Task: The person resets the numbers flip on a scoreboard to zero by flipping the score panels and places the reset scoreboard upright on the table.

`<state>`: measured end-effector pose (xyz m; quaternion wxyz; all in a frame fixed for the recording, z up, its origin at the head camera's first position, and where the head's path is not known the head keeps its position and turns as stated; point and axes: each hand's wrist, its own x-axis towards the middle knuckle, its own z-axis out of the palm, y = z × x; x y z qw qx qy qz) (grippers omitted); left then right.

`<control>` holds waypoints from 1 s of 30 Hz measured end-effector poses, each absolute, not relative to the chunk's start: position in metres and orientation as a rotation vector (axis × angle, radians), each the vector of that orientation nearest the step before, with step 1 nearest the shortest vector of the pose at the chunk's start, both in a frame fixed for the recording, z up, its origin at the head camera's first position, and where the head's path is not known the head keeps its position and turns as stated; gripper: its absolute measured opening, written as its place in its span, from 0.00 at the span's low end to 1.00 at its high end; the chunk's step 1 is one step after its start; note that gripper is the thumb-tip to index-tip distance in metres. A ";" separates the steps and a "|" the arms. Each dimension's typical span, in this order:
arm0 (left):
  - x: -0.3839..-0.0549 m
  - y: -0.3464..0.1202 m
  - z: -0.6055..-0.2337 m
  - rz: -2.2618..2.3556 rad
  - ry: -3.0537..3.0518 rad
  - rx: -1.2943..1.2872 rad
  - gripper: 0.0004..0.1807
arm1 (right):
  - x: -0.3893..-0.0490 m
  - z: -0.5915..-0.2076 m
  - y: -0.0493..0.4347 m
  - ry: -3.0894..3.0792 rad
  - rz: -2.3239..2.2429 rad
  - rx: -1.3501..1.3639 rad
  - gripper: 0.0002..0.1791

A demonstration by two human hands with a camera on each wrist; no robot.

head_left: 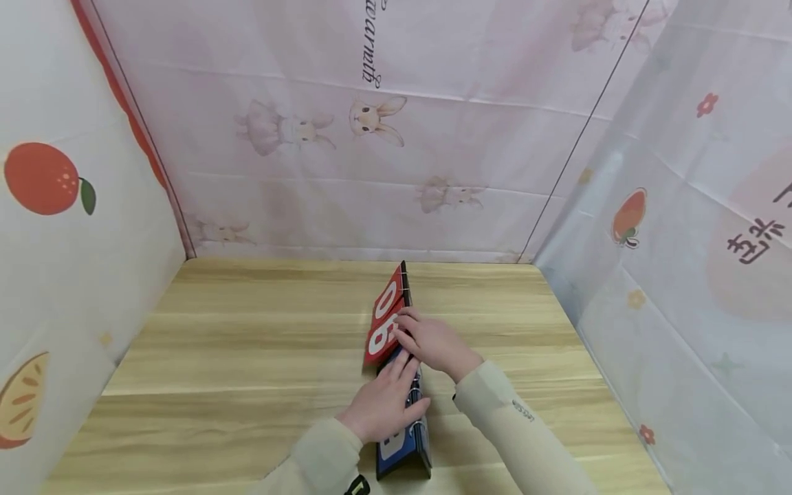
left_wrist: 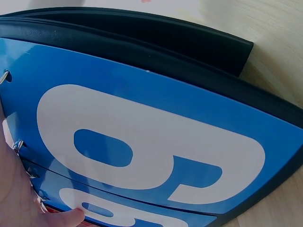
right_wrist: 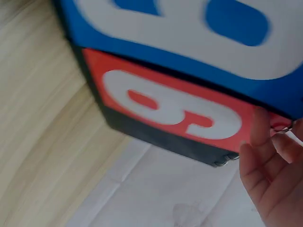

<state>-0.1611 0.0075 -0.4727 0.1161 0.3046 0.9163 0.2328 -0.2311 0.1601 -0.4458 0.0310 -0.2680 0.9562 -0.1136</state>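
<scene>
A flip scoreboard with a dark frame stands like a tent on the table. Its ring-bound number cards are blue at the near end and red at the far end. My left hand rests over the ridge at the blue half, fingers extended and thumb across the rings. In the left wrist view one fingertip touches the smaller blue card, beside the large blue card. At the red half, my right hand pinches a red score card near its rings.
Wood-grain table surrounds the scoreboard. A printed pink curtain hangs behind it. White cloths with fruit prints stand along the left and right sides.
</scene>
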 end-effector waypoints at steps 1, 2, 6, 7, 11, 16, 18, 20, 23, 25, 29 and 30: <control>-0.161 0.008 -0.473 0.683 2.686 0.894 0.42 | -0.231 -0.447 0.160 2.951 -0.366 -0.809 0.26; -0.161 0.007 -0.474 0.686 2.689 0.895 0.42 | -0.231 -0.447 0.160 2.957 -0.378 -0.798 0.27; -0.161 0.006 -0.476 0.695 2.695 0.897 0.42 | -0.232 -0.448 0.160 2.963 -0.406 -0.816 0.28; -0.161 0.006 -0.476 0.697 2.695 0.893 0.42 | -0.232 -0.448 0.160 2.962 -0.428 -0.818 0.28; -0.160 0.006 -0.478 0.718 2.676 0.896 0.43 | -0.233 -0.452 0.161 2.981 -0.493 -0.831 0.25; -0.159 0.005 -0.479 0.735 2.666 0.887 0.43 | -0.234 -0.456 0.160 2.979 -0.481 -0.908 0.21; -0.159 0.004 -0.479 0.735 2.664 0.881 0.43 | -0.235 -0.458 0.160 2.960 -0.501 -0.916 0.23; -0.158 0.005 -0.480 0.747 2.659 0.883 0.43 | -0.236 -0.463 0.163 2.944 -0.620 -0.878 0.24; -0.159 0.005 -0.480 0.763 2.666 0.913 0.42 | -0.238 -0.475 0.171 2.901 -1.036 -0.718 0.22; -0.159 0.006 -0.480 0.769 2.685 0.936 0.42 | -0.240 -0.487 0.176 2.836 -1.382 -0.554 0.21; -0.161 0.006 -0.480 0.758 2.725 0.964 0.41 | -0.244 -0.510 0.181 2.557 -1.785 -0.215 0.31; -0.161 0.006 -0.480 0.755 2.729 0.965 0.41 | -0.244 -0.516 0.181 2.458 -1.804 -0.155 0.34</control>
